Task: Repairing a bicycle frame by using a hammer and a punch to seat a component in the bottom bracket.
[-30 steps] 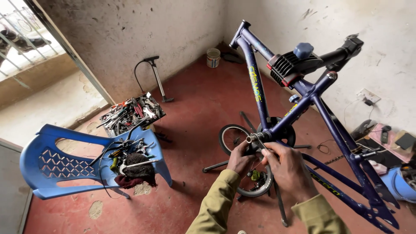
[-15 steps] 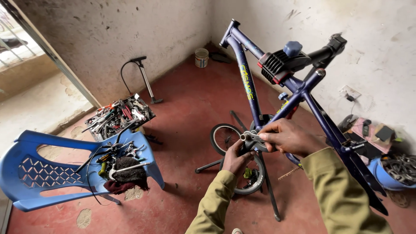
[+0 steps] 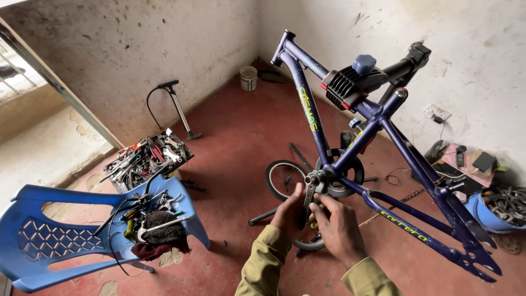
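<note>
The bicycle frame (image 3: 378,164) hangs in the black clamp (image 3: 350,85) of a repair stand, above the red floor (image 3: 230,142). Its bottom bracket (image 3: 316,178), a short metal shell at the lowest joint of the tubes, is just above and in front of both hands. A dark flat tool (image 3: 304,208), probably a wrench, goes down from this shell between the two hands; the view here is crowded, so I cannot say exactly what kind it is.

The left hand (image 3: 289,211) is closed around the lower part of the tool, with the thumb pointing up toward the shell. The right hand (image 3: 338,227) is just beside it on the right, its fingers (image 3: 320,207) curled and touching the tool near the top. Both sleeves are olive green.

The long axis of the tool is almost vertical, with the upper end at the shell and the lower end toward the person. The frame is tilted: its head tube (image 3: 284,46) points up and to the left, and the rear dropouts (image 3: 476,260) point down to the right.

A small wheel (image 3: 285,178) stands behind the hands. To the left, a blue plastic chair (image 3: 49,246) holds tools and a dark rag (image 3: 161,237). A tray of tools (image 3: 145,159) and a floor pump (image 3: 178,107) are farther back.
</note>
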